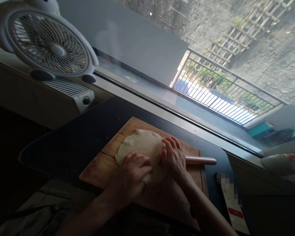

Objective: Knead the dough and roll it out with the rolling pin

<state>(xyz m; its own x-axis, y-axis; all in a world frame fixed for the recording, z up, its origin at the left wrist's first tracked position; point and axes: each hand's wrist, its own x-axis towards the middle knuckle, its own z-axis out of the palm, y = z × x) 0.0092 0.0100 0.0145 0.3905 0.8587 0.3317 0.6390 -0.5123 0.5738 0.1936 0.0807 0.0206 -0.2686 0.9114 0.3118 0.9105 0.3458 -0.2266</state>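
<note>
A flat, roughly round sheet of pale dough lies on a wooden cutting board. At its near left edge is my left hand, fingers bent and closed on the dough. My right hand grips the sheet's right side with curled fingers. From behind the right hand a smooth rolling pin sticks out to the right; its other end is hidden. The near rim of the dough is partly covered by my hands and in shadow.
The board rests on a dark table beside a window with a railing outside. A white fan stands on a heater at the left. A partly blurred box lies at the right edge.
</note>
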